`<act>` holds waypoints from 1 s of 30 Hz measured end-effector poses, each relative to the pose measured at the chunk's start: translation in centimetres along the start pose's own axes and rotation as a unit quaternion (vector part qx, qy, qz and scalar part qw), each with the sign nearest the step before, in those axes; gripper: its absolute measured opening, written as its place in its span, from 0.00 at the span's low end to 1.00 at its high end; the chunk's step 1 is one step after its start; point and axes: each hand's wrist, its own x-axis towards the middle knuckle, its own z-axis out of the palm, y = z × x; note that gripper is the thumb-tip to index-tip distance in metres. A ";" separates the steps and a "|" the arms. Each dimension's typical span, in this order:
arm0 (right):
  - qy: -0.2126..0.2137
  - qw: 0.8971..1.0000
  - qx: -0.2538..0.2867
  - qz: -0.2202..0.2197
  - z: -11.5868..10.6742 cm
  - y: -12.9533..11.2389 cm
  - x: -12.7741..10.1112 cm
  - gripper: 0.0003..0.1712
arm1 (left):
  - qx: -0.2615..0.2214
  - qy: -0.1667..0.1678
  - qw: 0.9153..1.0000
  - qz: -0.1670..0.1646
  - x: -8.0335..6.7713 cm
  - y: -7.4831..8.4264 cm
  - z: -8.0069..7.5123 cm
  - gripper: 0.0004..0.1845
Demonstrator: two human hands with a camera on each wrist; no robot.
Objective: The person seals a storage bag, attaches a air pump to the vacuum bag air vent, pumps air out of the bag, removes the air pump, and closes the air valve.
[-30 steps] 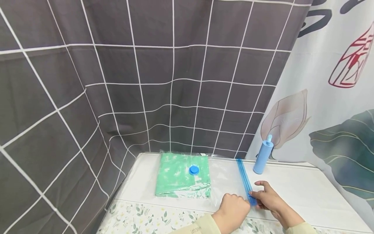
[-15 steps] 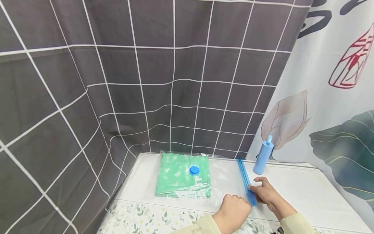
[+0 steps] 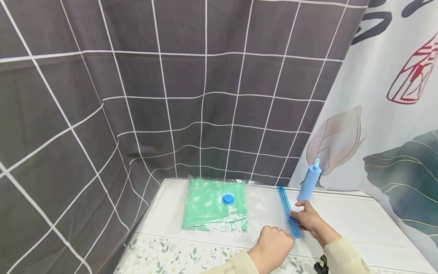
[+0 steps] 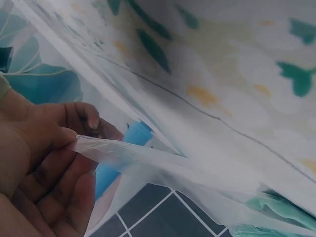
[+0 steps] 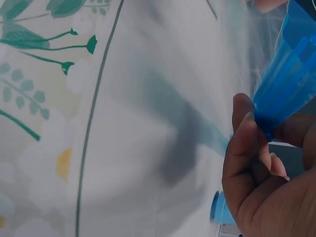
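Observation:
A clear plastic storage bag (image 3: pixel 261 205) lies flat on the white tabletop, with a folded green cloth (image 3: pixel 208 207) inside its left part. A round blue valve cap (image 3: pixel 227 199) sits over the cloth. Along the bag's right end runs a blue zip strip (image 3: pixel 284 199). My left hand (image 3: pixel 273 245) is at the strip's near end; in the left wrist view it pinches the clear plastic edge (image 4: pixel 106 148). Farther up the strip, my right hand (image 3: pixel 309 220) pinches the blue zip between thumb and fingers, as the right wrist view also shows.
A light blue cylindrical hand pump (image 3: pixel 309 182) stands at the back, just beyond my right hand. Floral cloth (image 3: pixel 178 251) covers the near side of the table. A dark gridded curtain (image 3: pixel 219 114) and a pale printed curtain (image 3: pixel 373 163) hang behind.
My right hand has slid along the blue zip strip, away from me toward the pump. My left hand has stayed in place at the near end.

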 end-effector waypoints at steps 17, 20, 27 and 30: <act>0.006 1.000 -0.029 -0.003 -0.2 -0.7 1.5 0.28 | -0.005 0.012 1.000 0.012 0.1 -0.2 -0.1 0.07; 0.005 1.000 -0.029 -0.006 -0.2 -0.9 1.8 0.28 | -0.008 0.012 1.000 0.012 0.1 -0.1 -0.1 0.08; 0.007 0.999 -0.031 -0.006 0.0 -1.1 2.5 0.26 | -0.006 0.011 1.000 0.015 -0.1 0.1 -0.1 0.09; 0.011 0.999 -0.036 -0.008 0.1 -1.2 3.0 0.24 | -0.002 0.012 1.000 0.013 -0.1 0.0 0.0 0.09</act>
